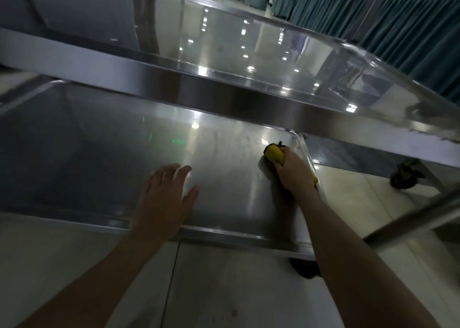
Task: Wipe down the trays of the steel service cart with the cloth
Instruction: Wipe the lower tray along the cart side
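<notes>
Polished steel upper tray (pixel 249 53) overhangs the shallow steel lower tray (pixel 99 153). Left hand (pixel 164 200) lies flat, fingers straight, on the lower tray's near rim. Right hand (pixel 293 170) clenches a bunched yellow cloth (pixel 273 153), apparently pressed to the lower tray's far right corner.

Upper tray (pixel 249 96) hangs right over the far half of my lower tray (pixel 99 148), so headroom is tight back there. My left hand (pixel 164 200) lies flat at the near rim, with bare steel stretching left and far of it. My right hand (pixel 292 170) grips the cloth (pixel 273 153), boxed into the far right corner against the raised rim. Between my hands, a free lane. A slanted steel post (pixel 410 220) crosses near right.
</notes>
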